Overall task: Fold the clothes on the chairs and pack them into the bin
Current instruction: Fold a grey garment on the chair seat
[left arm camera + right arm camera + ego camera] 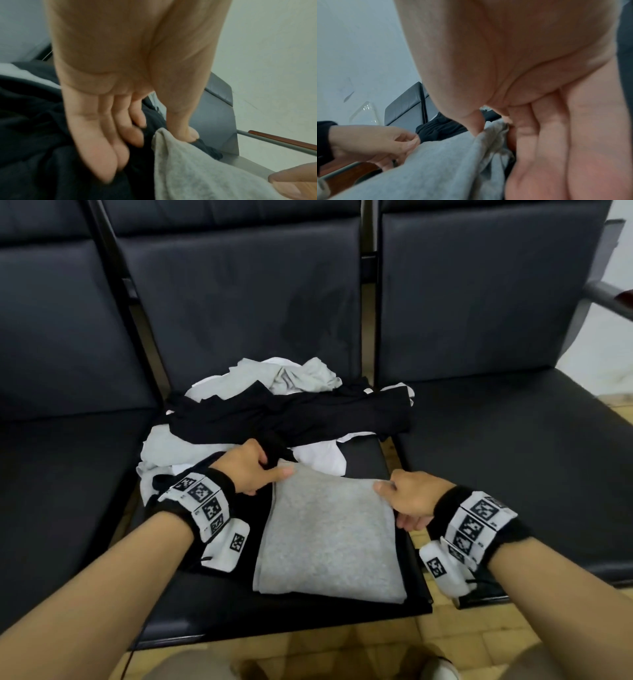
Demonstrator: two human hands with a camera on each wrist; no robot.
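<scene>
A folded grey garment [329, 535] lies flat on the middle chair's seat [308, 621]. My left hand [270, 470] holds its far left corner, thumb on top and fingers curled down into black cloth [34, 135]. In the left wrist view that grey corner [164, 136] rises between the thumb and fingers of my left hand [164, 132]. My right hand [387, 491] pinches the far right corner, where the right wrist view shows grey cloth [489, 132] caught between thumb and fingers [523, 128]. Behind lies a loose pile: a black garment [291, 412], white cloth [318, 457] and a light grey piece [301, 374].
Dark padded seats stand to the left [68, 474] and right [513, 457] of the middle one, with backrests behind. A metal and wood armrest [606, 296] juts out at the far right. Tiled floor [342, 648] shows below the seat's front edge.
</scene>
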